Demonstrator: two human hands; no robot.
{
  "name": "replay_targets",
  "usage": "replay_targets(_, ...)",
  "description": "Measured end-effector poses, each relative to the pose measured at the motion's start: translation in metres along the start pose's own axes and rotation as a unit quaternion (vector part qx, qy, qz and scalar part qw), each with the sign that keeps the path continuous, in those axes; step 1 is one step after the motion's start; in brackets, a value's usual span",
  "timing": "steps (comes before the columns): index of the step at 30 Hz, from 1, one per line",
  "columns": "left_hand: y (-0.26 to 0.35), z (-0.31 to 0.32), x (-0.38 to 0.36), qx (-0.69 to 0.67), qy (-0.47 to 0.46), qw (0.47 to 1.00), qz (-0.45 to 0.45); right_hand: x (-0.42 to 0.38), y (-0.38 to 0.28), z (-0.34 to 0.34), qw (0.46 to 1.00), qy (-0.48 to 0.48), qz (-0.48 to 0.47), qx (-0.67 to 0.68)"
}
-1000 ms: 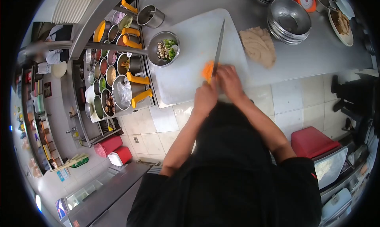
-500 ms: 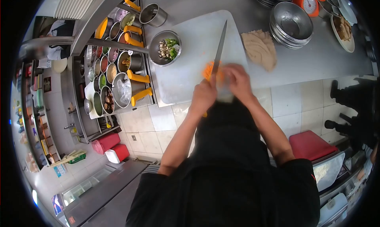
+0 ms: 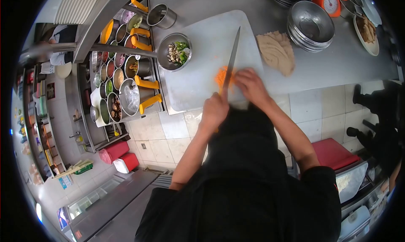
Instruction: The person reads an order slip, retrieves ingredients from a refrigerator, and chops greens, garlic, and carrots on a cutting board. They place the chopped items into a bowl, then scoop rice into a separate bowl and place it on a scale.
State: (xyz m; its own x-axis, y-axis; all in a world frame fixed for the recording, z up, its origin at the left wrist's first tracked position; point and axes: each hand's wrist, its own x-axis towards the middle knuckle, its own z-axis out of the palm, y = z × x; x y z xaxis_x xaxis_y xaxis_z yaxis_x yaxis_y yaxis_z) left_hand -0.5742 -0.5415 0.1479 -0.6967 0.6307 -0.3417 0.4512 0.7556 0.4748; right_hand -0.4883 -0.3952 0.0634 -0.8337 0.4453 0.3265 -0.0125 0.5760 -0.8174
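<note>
Well, from where I stand, the left hand [image 3: 216,109] has a tight grip on the long knife [image 3: 233,52]. The right hand [image 3: 253,85] has its fingers bent by the small orange bits [image 3: 220,76], but I can't tell if it pinches any. Those bits sit on the white board [image 3: 196,88], right by the blade, on the counter [image 3: 327,69]. To chop well, I'd tuck those fingertips back, let the knuckles guide the blade, and rock it slowly.
</note>
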Motion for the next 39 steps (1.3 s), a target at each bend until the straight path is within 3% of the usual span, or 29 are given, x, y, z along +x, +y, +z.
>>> replay_targets(4,-0.005,0.003,-0.002,0.020,0.008,1.000,0.014,0.003,0.003,0.001,1.000,-0.005,0.004,0.010)
replay_targets(7,-0.022,0.011,-0.005,0.084,0.011,0.993,0.083,0.007,-0.009,-0.001,1.000,0.023,0.007,-0.005)
replay_targets(9,-0.027,0.014,-0.003,0.096,0.003,0.993,0.066,0.009,-0.006,0.003,1.000,0.017,0.004,-0.023)
replay_targets(11,-0.015,0.005,0.001,0.057,-0.013,0.998,-0.033,0.007,-0.001,0.005,0.999,0.001,-0.001,-0.036)
replay_targets(14,-0.013,-0.005,0.003,0.057,-0.009,0.997,-0.041,0.005,-0.006,0.004,0.999,-0.014,0.005,-0.036)
replay_targets(18,-0.018,-0.005,0.005,0.043,-0.013,0.999,-0.025,0.006,-0.024,0.007,0.997,0.044,0.021,-0.065)
replay_targets(27,-0.014,-0.004,0.000,0.016,0.007,1.000,-0.004,0.007,-0.007,0.012,0.998,0.030,0.030,-0.056)
replay_targets(30,-0.018,-0.001,-0.004,0.023,0.012,1.000,0.015,0.006,-0.007,0.013,0.996,0.045,0.014,-0.075)
replay_targets(35,-0.016,0.018,-0.009,-0.002,0.028,0.999,-0.034,0.003,-0.005,0.021,0.995,0.074,0.023,-0.062)
replay_targets(39,-0.024,0.026,0.005,-0.001,0.035,0.999,0.005,0.000,-0.002,0.026,0.994,0.094,0.010,-0.061)
